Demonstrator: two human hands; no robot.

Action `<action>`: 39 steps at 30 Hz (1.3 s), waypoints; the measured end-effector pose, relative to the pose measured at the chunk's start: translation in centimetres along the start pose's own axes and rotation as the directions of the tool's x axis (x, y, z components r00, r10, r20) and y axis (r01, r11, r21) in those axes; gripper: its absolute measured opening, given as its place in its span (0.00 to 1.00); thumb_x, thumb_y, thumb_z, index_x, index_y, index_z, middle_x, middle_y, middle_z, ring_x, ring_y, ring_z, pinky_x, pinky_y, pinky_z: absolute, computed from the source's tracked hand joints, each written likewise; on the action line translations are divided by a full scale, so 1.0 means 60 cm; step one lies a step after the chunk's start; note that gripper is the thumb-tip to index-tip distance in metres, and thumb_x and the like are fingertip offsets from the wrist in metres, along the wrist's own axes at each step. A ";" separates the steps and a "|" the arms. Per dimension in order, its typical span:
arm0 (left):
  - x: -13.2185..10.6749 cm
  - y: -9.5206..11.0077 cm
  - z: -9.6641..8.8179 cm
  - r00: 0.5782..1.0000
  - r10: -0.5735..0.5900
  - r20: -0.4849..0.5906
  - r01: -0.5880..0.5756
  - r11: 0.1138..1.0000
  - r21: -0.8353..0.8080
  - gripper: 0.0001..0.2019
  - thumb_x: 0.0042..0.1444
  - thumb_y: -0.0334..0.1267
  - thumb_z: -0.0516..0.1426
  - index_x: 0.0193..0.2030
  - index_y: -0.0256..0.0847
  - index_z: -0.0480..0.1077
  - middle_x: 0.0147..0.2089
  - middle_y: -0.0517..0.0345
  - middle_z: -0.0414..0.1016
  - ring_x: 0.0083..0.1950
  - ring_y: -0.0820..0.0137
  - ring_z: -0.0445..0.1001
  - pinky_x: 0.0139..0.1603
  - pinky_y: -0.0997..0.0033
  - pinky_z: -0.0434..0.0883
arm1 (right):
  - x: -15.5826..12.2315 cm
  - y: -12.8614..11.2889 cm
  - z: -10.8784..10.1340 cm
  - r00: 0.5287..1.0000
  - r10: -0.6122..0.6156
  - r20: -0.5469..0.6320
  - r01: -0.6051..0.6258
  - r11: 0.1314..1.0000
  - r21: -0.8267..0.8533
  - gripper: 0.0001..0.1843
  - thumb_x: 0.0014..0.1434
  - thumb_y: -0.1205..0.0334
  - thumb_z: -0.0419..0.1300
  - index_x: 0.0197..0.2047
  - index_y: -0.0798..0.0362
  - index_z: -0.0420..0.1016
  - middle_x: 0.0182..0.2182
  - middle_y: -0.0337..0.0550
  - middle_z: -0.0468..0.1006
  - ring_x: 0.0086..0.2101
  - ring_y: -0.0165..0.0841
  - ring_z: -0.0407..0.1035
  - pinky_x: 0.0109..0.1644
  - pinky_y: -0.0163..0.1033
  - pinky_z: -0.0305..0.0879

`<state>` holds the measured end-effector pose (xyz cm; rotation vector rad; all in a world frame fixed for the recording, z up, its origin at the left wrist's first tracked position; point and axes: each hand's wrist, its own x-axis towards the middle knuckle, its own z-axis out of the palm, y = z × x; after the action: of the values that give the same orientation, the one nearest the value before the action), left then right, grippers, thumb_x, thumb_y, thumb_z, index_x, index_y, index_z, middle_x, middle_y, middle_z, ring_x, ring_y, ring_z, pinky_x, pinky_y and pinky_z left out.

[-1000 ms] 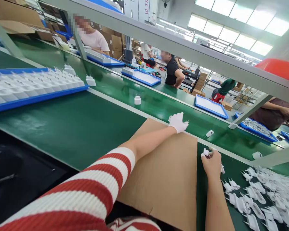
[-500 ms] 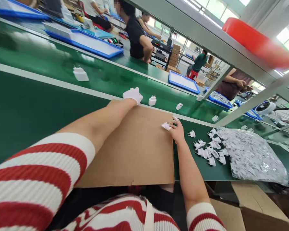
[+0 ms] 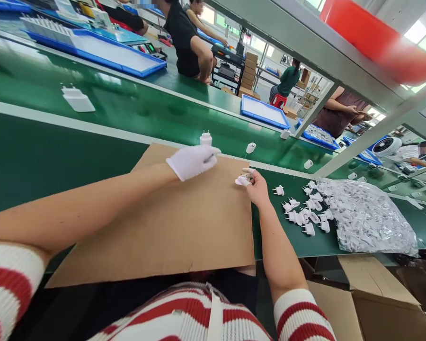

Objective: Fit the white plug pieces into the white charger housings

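Note:
My left hand (image 3: 192,162), in a white glove, is above the far edge of a brown cardboard sheet (image 3: 199,222). Its fingers are curled together; anything inside is hidden against the white glove. Just beyond it on the green belt (image 3: 138,113) stands a white charger (image 3: 206,139) with its two pins up. My right hand (image 3: 257,188) pinches a small white plug piece (image 3: 243,181) over the sheet's right edge, a finger cover on one fingertip. To its right lies a loose group of similar plug pieces (image 3: 307,215), beside a clear bag (image 3: 372,218) full of them.
More white chargers ride on the belt, one (image 3: 78,99) at left and another (image 3: 250,148) near my right hand. Blue-rimmed trays (image 3: 264,113) line the far side. A slanted metal post (image 3: 355,135) and an overhead shelf with a red bin (image 3: 362,38) stand at right. Several people work beyond.
My left hand has drawn back from the belt to over the cardboard. The belt chargers appear further left, and the view has shifted. My right hand keeps its plug piece.

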<state>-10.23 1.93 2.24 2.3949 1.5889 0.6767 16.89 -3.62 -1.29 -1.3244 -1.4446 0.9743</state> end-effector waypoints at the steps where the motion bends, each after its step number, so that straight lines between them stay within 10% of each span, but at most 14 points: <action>1: -0.015 0.011 0.011 0.995 0.075 0.063 -0.076 0.997 0.022 0.22 0.71 0.42 0.53 0.67 0.43 0.75 0.57 0.52 0.84 0.56 0.59 0.80 0.62 0.64 0.72 | -0.003 -0.001 0.001 0.999 0.002 0.048 0.002 0.997 -0.074 0.14 0.56 0.62 0.68 0.47 0.47 0.82 0.41 0.39 0.85 0.39 0.34 0.78 0.55 0.45 0.76; 4: -0.043 0.035 0.044 0.964 0.186 0.191 -0.197 0.980 0.041 0.24 0.70 0.42 0.53 0.70 0.47 0.74 0.64 0.53 0.81 0.63 0.58 0.78 0.63 0.64 0.72 | -0.010 -0.002 0.008 0.987 0.015 0.158 0.028 0.963 -0.269 0.10 0.53 0.62 0.71 0.41 0.49 0.83 0.42 0.41 0.82 0.39 0.36 0.76 0.53 0.46 0.75; 8: -0.052 0.052 0.069 0.989 -0.002 0.146 0.011 0.998 -0.062 0.26 0.64 0.49 0.61 0.67 0.48 0.77 0.54 0.53 0.85 0.57 0.55 0.81 0.60 0.62 0.74 | -0.009 -0.001 0.019 0.981 -0.085 0.177 0.155 0.887 -0.434 0.08 0.56 0.68 0.66 0.40 0.50 0.82 0.40 0.42 0.80 0.42 0.38 0.75 0.54 0.48 0.74; 16: -0.063 0.067 0.089 0.955 -0.212 0.208 0.287 0.843 -0.455 0.21 0.54 0.53 0.66 0.52 0.49 0.82 0.50 0.61 0.87 0.49 0.61 0.83 0.55 0.67 0.78 | 0.001 -0.004 0.026 0.995 -0.027 -0.095 0.005 0.974 -0.227 0.17 0.58 0.55 0.71 0.49 0.52 0.80 0.46 0.48 0.84 0.40 0.37 0.77 0.50 0.45 0.77; 19: -0.064 0.070 0.088 0.946 -0.240 0.216 0.314 0.840 -0.443 0.19 0.52 0.51 0.67 0.50 0.51 0.82 0.48 0.63 0.87 0.49 0.61 0.84 0.57 0.67 0.78 | -0.006 -0.018 0.031 0.979 -0.126 -0.158 0.100 0.981 -0.163 0.15 0.60 0.54 0.70 0.48 0.50 0.81 0.45 0.45 0.86 0.42 0.37 0.79 0.53 0.45 0.78; 26: -0.065 0.072 0.093 0.957 -0.218 0.191 0.284 0.840 -0.462 0.18 0.53 0.54 0.67 0.46 0.49 0.81 0.45 0.61 0.86 0.47 0.60 0.84 0.55 0.65 0.79 | -0.021 -0.033 0.048 0.896 -0.415 0.156 0.438 0.775 -0.455 0.23 0.58 0.75 0.56 0.50 0.47 0.84 0.45 0.44 0.86 0.48 0.40 0.78 0.56 0.45 0.76; 34: -0.066 0.074 0.095 0.978 -0.136 0.161 0.196 0.869 -0.455 0.18 0.60 0.54 0.63 0.52 0.50 0.81 0.48 0.62 0.86 0.47 0.62 0.83 0.55 0.67 0.77 | -0.015 -0.047 0.065 0.937 -0.292 0.193 0.347 0.705 -0.618 0.21 0.56 0.79 0.54 0.44 0.48 0.79 0.42 0.47 0.79 0.48 0.45 0.72 0.55 0.47 0.71; 39: -0.075 0.080 0.089 0.977 -0.140 0.161 0.163 0.977 -0.136 0.22 0.67 0.56 0.58 0.63 0.55 0.78 0.46 0.55 0.85 0.49 0.54 0.83 0.50 0.60 0.75 | -0.018 -0.060 0.071 0.961 -0.212 0.178 0.277 0.718 -0.639 0.15 0.56 0.78 0.55 0.37 0.47 0.74 0.40 0.46 0.77 0.44 0.43 0.70 0.51 0.44 0.68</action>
<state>-5.26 -3.64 -1.74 2.1385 1.5798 0.5499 11.80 -4.96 0.91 -1.5259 -2.0963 0.3360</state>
